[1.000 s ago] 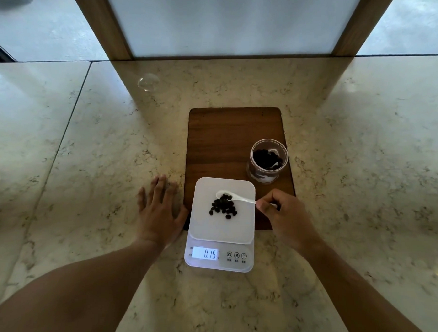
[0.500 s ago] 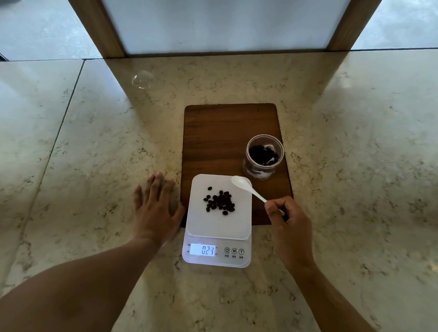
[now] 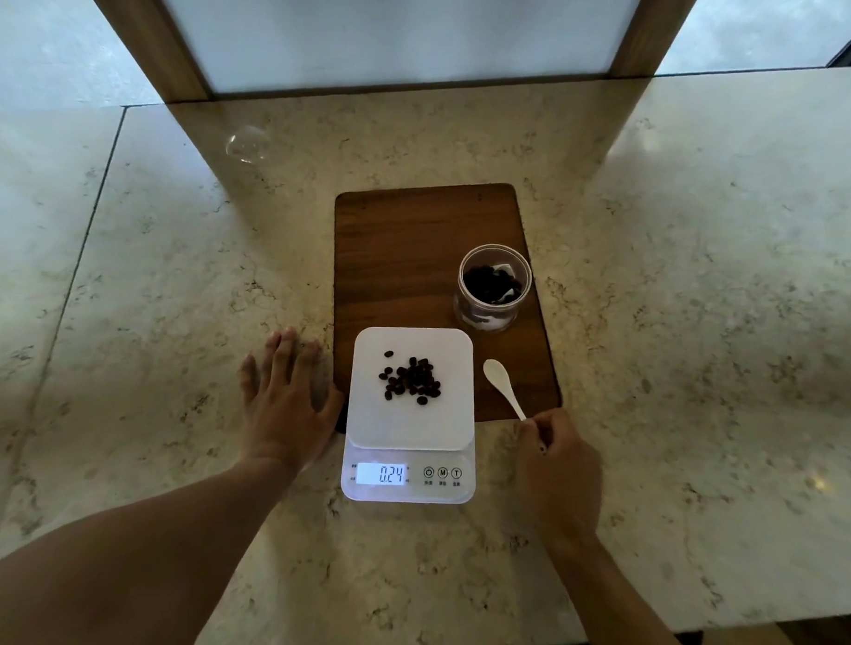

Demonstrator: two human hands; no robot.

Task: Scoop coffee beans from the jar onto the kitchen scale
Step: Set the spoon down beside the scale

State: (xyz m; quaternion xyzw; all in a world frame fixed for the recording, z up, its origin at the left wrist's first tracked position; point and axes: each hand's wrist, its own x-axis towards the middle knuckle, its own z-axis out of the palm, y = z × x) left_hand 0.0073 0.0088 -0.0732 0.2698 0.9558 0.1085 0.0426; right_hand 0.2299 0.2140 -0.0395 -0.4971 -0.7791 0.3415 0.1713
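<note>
A white kitchen scale (image 3: 369, 420) sits at the near end of a wooden board (image 3: 411, 245), its display reading 0.24. A small pile of dark coffee beans (image 3: 412, 381) lies on its platform. An open clear jar (image 3: 494, 287) with beans inside stands on the board behind and to the right of the scale. My right hand (image 3: 556, 467) pinches the handle of a white spoon (image 3: 503, 384), whose empty bowl lies low over the board just right of the scale. My left hand (image 3: 284, 404) rests flat on the counter, fingers spread, beside the scale's left edge.
The marble counter (image 3: 679, 313) stretches wide on both sides, with a seam at the left. A clear round lid-like object (image 3: 248, 144) lies at the back left. A wood-framed panel (image 3: 177, 46) rises behind the counter.
My right hand has drawn the spoon off the scale platform to the right and down toward the board. More beans lie on the scale; the reading rose from 0.15 to 0.24.
</note>
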